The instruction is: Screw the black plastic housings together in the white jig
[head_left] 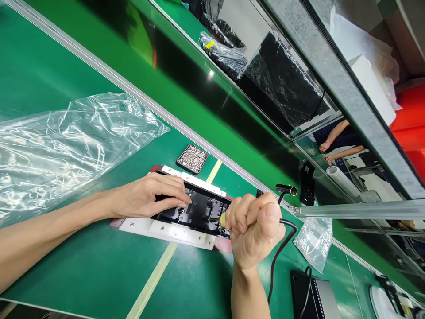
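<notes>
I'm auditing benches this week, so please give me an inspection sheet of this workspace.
Surface: smooth green tabletop with a pale yellow tape strip.
Job's things: long black panel between flat white fixture strips; small black square tray of tiny silvery pieces; yellow-collared tool, mostly hidden.
Clutter: large crumpled clear plastic bag, left; smaller clear plastic bag, right.
Hands: left hand touches the panel; right hand grips the tool.
Cables: thin black cable curves beside the right wrist.
Surroundings: another person's bare forearms; black plastic-wrapped items.
</notes>
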Available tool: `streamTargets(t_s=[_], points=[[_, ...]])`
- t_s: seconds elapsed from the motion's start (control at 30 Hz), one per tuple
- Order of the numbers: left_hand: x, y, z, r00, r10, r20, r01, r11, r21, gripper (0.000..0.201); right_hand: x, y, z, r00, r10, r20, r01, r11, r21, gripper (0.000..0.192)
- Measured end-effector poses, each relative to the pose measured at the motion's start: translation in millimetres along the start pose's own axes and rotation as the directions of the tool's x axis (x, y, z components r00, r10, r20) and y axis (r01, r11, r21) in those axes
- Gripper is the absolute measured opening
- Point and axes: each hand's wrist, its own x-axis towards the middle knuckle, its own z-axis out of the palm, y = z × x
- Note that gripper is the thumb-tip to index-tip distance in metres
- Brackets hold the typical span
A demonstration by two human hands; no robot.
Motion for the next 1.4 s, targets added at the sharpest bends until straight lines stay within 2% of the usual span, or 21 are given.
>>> streamTargets(t_s=[0.67,0.9,1.4], points=[[0.1,0.3,1.4,1.0,0.007,-0.004,-0.007,1.0,0.004,0.021,-1.3,-1.2,-0.1,1.0,-0.012,0.002,0.012,0.999,-0.047,0.06],[0.1,-1.8,-0.3,0.998,0.058,0.0,-0.058,0.998,0.006,0.021,-2.9,2.6,1.1,1.0,-0.016,0.012,0.016,1.0,0.027,0.057],[-0.9,-0.9,-1.3,1.0,0.021,0.02,-0.021,1.0,0.015,0.022,-4.0,1.3,1.2,1.0,-0.003,0.013,0.002,1.0,0.012,0.058]])
